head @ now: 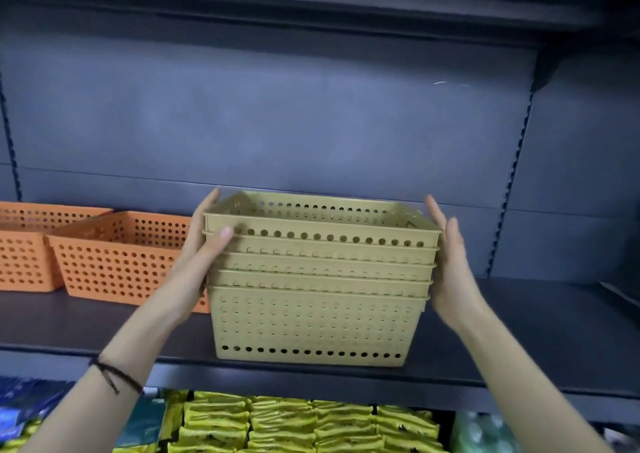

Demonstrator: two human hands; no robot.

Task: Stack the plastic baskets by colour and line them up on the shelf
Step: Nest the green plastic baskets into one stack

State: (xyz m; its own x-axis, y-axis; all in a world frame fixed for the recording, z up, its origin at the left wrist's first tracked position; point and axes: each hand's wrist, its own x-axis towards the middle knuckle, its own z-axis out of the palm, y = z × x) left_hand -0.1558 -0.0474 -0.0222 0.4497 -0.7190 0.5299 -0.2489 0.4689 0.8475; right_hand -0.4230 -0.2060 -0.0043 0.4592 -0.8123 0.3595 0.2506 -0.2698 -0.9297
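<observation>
Tan baskets (318,279): five, nested, on shelf (519,342)
Orange baskets (117,258): two, left
Left hand (204,255): grasping stack
Right hand (450,265): released, beside stack

left hand (202,252) gripping, right hand (450,262) flat

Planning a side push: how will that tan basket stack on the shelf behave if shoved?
The tan basket stack probably slides easily: smooth plastic on a flat shelf. Likely light, since the walls are thin and full of holes. It is tall, so a push near the top rim may tip it or shift the upper nested baskets.
</observation>
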